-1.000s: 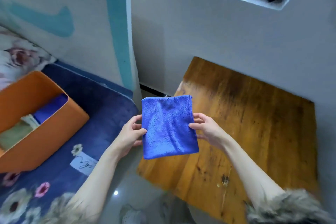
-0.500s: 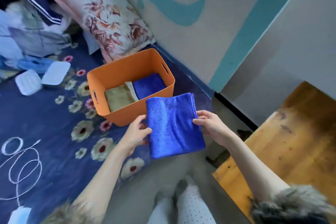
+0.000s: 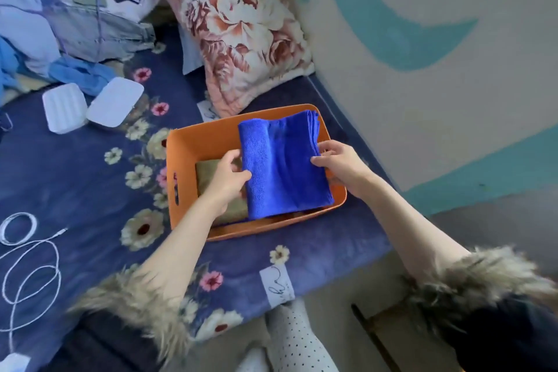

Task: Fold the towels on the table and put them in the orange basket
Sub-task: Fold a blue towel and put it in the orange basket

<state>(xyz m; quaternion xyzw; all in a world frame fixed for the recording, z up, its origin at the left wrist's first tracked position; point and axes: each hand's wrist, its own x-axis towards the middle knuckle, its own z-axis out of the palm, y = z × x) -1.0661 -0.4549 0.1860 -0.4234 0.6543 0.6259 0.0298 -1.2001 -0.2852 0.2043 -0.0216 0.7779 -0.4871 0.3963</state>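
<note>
Both hands, left hand [image 3: 227, 174] and right hand [image 3: 338, 161], pinch folded blue microfibre towel [image 3: 283, 164] over orange plastic basket [image 3: 193, 142]; lower level beside olive folded towel [image 3: 208, 172], release together.

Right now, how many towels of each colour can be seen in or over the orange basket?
Blue folded terry towel, held over the orange plastic basket by both hands: 1
Olive-green folded towel lying inside the basket: 1
Total: 2 towels visible; anything under the blue one is hidden.
</note>
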